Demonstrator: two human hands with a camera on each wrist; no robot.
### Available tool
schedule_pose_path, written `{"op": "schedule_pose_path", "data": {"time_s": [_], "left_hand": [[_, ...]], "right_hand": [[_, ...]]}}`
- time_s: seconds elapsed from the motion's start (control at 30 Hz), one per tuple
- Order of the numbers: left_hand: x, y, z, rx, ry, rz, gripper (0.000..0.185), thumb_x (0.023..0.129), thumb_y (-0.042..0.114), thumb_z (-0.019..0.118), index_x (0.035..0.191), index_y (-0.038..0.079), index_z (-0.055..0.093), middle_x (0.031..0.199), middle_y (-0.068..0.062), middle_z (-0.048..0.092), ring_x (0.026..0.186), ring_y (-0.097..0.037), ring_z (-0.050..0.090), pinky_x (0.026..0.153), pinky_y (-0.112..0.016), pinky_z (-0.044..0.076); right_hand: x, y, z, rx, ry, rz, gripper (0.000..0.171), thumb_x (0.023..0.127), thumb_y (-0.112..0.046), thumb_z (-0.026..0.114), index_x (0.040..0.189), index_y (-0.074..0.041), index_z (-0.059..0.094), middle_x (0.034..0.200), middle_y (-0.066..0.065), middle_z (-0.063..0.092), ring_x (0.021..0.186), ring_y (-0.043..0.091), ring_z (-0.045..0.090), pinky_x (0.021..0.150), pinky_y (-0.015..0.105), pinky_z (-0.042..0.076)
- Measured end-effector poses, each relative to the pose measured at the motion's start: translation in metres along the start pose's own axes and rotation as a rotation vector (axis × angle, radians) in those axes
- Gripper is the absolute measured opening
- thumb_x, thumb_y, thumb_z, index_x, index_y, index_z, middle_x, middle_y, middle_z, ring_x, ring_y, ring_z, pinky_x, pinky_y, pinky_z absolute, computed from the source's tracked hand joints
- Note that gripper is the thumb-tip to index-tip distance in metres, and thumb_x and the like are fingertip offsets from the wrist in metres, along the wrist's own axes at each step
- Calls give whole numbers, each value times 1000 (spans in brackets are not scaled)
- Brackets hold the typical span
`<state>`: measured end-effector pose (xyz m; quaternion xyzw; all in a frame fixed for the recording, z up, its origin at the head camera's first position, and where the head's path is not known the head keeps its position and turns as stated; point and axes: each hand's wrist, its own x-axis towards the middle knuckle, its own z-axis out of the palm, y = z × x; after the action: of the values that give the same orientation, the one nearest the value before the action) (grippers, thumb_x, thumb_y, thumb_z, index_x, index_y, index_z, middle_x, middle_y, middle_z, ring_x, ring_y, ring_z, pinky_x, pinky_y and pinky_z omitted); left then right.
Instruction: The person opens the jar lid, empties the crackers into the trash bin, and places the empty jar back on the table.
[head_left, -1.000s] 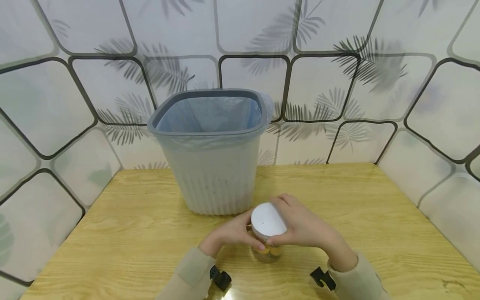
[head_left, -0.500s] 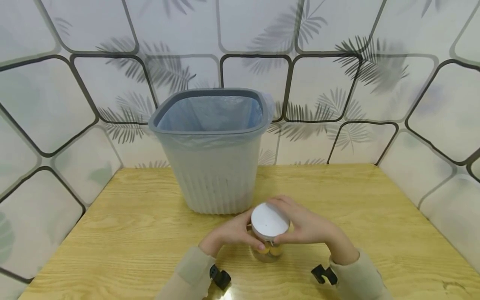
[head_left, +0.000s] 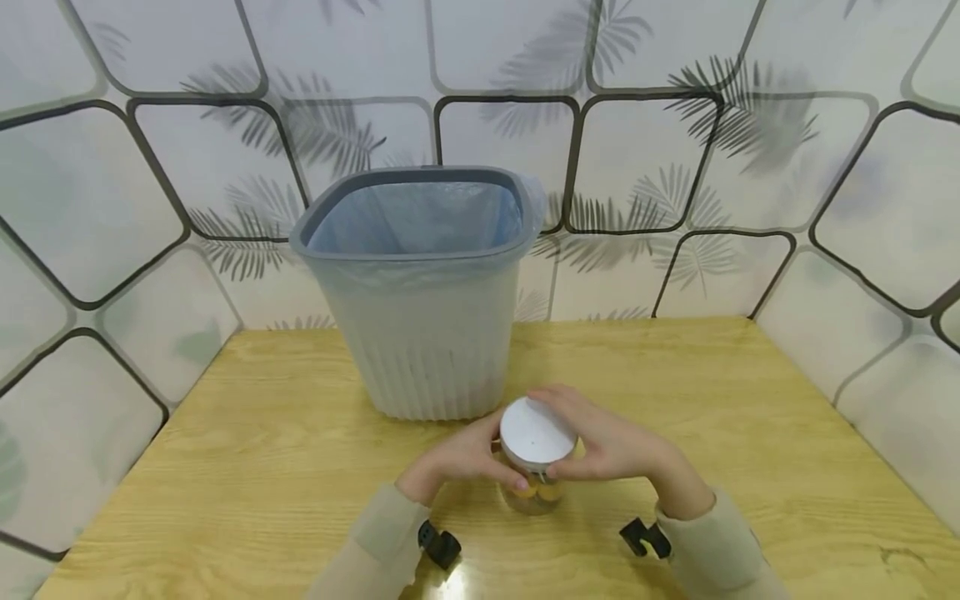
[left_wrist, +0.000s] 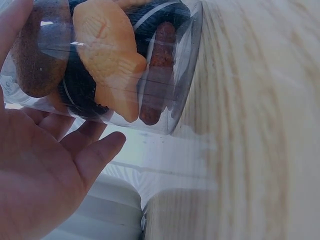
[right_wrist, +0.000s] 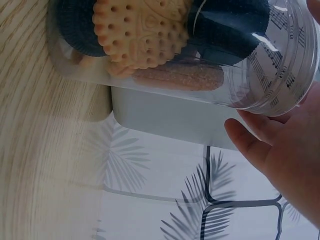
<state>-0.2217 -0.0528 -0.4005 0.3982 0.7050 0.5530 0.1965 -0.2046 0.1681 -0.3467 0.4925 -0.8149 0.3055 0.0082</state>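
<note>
1. At the bottom of the head view, two pale sleeves run in from the lower edge, which cuts them off; a small black device sits at the cuff left of centre, and another black device at the right cuff.
2. The left hand, just below centre, curves round the near left side of the jar, thumb across its front; the other fingers are mostly hidden behind it.
3. The right hand arches over the right side of the white lid, holding it between the thumb on the near edge and fingers at the far edge; exactly where those fingertips press cannot be told.
4. The clear jar stands on the wood-grained table, between the hands and under the lid. Whether the lid is fully seated cannot be told.
5. The left wrist view, cropping the jar at top, shows a fish-shaped cookie and a brown stick inside; the right wrist view shows a round biscuit, also cut by the top edge.
6. Beyond, left of centre, stands a lined bin; its floor is out of sight.
7. Leaf-patterned wall covering fills the top.
</note>
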Motion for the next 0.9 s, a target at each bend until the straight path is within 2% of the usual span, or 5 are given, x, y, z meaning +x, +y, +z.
{"op": "schedule_pose_path", "data": {"time_s": [0.27, 0.43, 0.57, 0.7, 0.9], "left_hand": [[-1, -6, 0, -19, -28, 11, 85, 71, 20, 76, 137, 11, 23, 128, -1, 39, 114, -14, 39, 93, -31, 33], [1, -1, -2, 10, 8, -23, 86, 70, 12, 76, 138, 12, 24, 129, 1, 38, 115, -14, 38, 93, -31, 32], [2, 1, -5, 17, 21, -29, 87, 69, 9, 76, 138, 13, 24, 130, 0, 37, 116, -15, 37, 93, -32, 32], [3, 0, -7, 12, 17, -41, 87, 70, 11, 75, 139, 18, 23, 130, 3, 37, 115, -13, 37, 93, -32, 32], [2, -2, -2, -27, -7, -51, 86, 71, 14, 75, 139, 16, 22, 130, 2, 36, 115, -13, 37, 93, -31, 32]], "right_hand": [[1, -2, 5, -7, -14, 86, 84, 73, -40, 70, 133, 3, 30, 131, 18, 33, 114, 27, 36, 86, 45, 39], [5, -1, 5, -63, 14, 143, 88, 67, -50, 70, 132, -2, 34, 129, 16, 35, 111, 24, 38, 83, 42, 41], [10, -2, 4, -124, 42, 146, 88, 65, -55, 69, 131, -7, 37, 128, 12, 37, 111, 21, 38, 84, 40, 40], [12, -6, 3, -189, 77, 158, 84, 66, -55, 69, 126, -3, 41, 123, 12, 40, 106, 21, 41, 79, 37, 43], [9, -13, 7, -279, 112, 188, 86, 64, -60, 67, 121, 2, 46, 117, 12, 45, 101, 22, 44, 78, 36, 45]]}}
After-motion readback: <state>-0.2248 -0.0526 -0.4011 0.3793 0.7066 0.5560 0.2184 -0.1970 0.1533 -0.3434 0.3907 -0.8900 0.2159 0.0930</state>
